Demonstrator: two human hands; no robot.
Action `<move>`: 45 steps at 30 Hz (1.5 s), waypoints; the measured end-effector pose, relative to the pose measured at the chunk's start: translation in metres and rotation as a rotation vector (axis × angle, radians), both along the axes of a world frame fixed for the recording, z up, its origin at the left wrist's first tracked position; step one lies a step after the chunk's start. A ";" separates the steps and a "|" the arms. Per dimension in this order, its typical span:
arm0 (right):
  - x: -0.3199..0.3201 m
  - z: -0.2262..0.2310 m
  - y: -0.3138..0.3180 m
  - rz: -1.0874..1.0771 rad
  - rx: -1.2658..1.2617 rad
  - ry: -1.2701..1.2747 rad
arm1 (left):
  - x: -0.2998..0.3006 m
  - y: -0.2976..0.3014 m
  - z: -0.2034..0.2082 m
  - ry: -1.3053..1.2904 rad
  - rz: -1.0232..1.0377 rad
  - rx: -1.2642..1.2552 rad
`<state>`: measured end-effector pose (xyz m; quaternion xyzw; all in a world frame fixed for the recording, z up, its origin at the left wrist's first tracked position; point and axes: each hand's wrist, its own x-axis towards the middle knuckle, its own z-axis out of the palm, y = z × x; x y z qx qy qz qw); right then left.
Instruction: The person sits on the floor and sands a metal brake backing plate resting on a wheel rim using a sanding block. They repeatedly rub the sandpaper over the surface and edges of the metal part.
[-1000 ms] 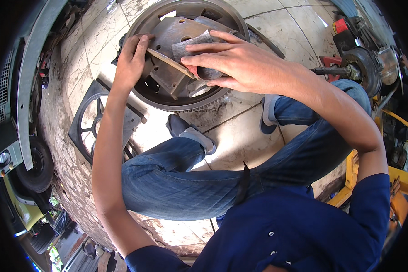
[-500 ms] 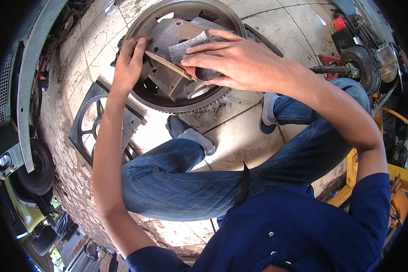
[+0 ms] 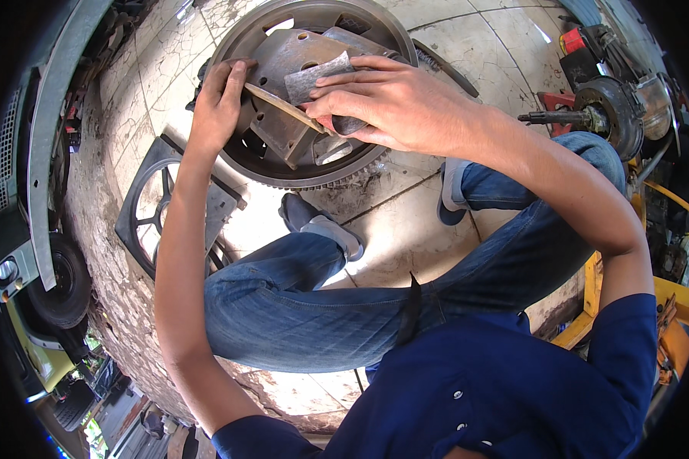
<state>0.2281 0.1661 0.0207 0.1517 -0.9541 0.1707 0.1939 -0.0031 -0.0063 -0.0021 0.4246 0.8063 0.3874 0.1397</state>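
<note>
My left hand [image 3: 220,103] pinches the upper left end of a narrow metal piece [image 3: 283,108], seen nearly edge-on and tilted down to the right. My right hand [image 3: 406,105] is closed around a bent sheet of sandpaper [image 3: 311,78], grey on the back and reddish underneath. The sandpaper lies against the right end of the metal piece; the exact contact is hidden by my fingers. Beneath both hands lies a worn brown steel plate with holes [image 3: 277,60], resting on a large round metal wheel rim [image 3: 237,40].
A dark fan frame [image 3: 149,180] lies on the tiled floor at the left. A brush [image 3: 444,70] sits right of the rim. Farther right stands a hub with a shaft [image 3: 608,115]. A yellow metal frame [image 3: 586,325] is beside my right elbow, and a tire [image 3: 63,283] stands far left.
My right hand has shifted slightly left and toward me with the sandpaper along the metal piece. My left hand keeps its hold almost unmoved.
</note>
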 end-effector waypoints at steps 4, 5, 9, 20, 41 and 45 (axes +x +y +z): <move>0.002 0.000 0.000 -0.023 0.037 -0.005 | -0.002 -0.001 -0.001 0.006 -0.005 0.006; 0.002 -0.003 0.000 -0.023 0.028 -0.010 | -0.002 -0.002 -0.001 0.008 -0.007 0.010; 0.001 -0.004 0.004 -0.020 0.039 -0.033 | -0.001 -0.002 -0.001 0.019 -0.001 -0.005; -0.008 0.009 0.005 0.042 -0.051 -0.163 | -0.001 -0.002 -0.003 0.002 0.016 0.010; -0.008 -0.003 0.010 0.032 -0.148 -0.144 | -0.004 0.001 -0.005 0.013 -0.010 0.014; -0.007 0.004 0.007 0.041 -0.155 -0.185 | -0.007 -0.002 -0.007 0.003 -0.009 0.016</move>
